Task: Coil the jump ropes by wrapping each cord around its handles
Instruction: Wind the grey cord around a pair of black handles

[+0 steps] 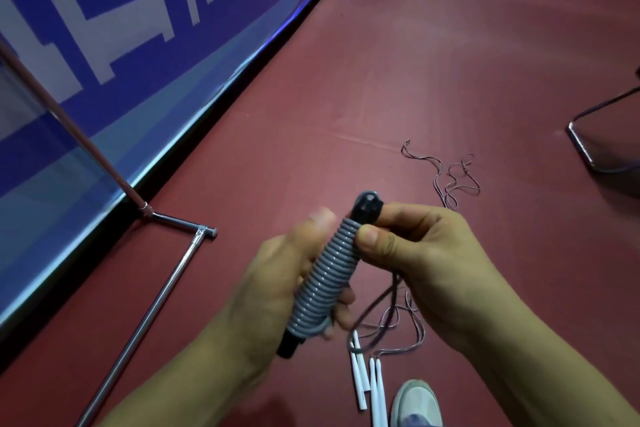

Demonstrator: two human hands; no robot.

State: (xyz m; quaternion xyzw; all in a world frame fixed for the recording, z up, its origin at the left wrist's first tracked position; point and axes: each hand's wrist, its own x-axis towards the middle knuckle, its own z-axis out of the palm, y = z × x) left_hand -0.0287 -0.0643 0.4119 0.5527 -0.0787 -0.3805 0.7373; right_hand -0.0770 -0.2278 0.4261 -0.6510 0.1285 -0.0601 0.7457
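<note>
Black plastic jump-rope handles point(366, 209) at frame centre, tilted toward 1 o'clock, wound tight in grey plastic cord point(327, 276). Left hand point(277, 274) wraps lower coils, blurred. Right hand point(426, 260) pinches top end, thumb on the uppermost turns. Hands close together, both on the bundle. Slim white jump-rope handles point(360, 381) with thin loose cords point(450, 177) lie on dark red floor point(415, 62) from 5 to 2 o'clock. Grey sneaker point(417, 402) at 5. Chrome tube stand point(156, 308) at 8.

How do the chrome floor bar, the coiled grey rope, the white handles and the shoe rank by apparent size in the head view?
1. chrome floor bar, longest.
2. coiled grey rope, inflated by nearness to the camera.
3. white handles and shoe: not ranked, the frame edge cuts the shoe.
</note>
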